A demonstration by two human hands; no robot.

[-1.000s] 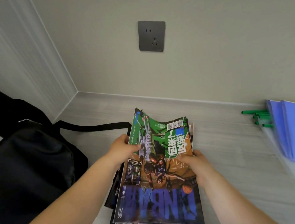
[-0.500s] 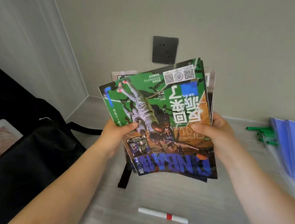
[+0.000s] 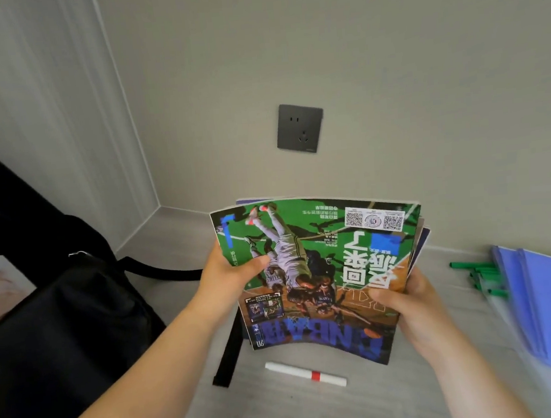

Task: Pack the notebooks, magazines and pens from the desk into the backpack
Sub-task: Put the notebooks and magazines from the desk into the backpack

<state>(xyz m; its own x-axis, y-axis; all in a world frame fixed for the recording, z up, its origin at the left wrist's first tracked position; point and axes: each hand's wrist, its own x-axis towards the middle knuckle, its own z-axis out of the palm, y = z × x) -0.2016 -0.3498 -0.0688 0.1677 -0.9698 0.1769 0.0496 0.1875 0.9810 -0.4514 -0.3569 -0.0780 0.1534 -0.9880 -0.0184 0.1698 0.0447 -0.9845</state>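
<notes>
A stack of magazines (image 3: pixel 319 271) with a green basketball cover on top is held up off the desk, tilted toward me. My left hand (image 3: pixel 230 276) grips its left edge, thumb on the cover. My right hand (image 3: pixel 406 307) grips the lower right edge. Below the stack a white pen with a red band (image 3: pixel 305 374) lies on the desk. Several green pens (image 3: pixel 476 274) lie at the right. The black backpack (image 3: pixel 55 331) sits at the left, and I cannot tell how far it is unzipped.
A backpack strap (image 3: pixel 227 356) trails across the grey desk (image 3: pixel 351 409) under the stack. Blue plastic folders (image 3: pixel 548 301) lie at the right edge. Walls meet in a corner behind, with a dark socket (image 3: pixel 299 128) on the back wall.
Both hands lifted the magazine stack off the desk and stood it up, uncovering the white pen beneath. Since half a second ago the stack has come lower in view.
</notes>
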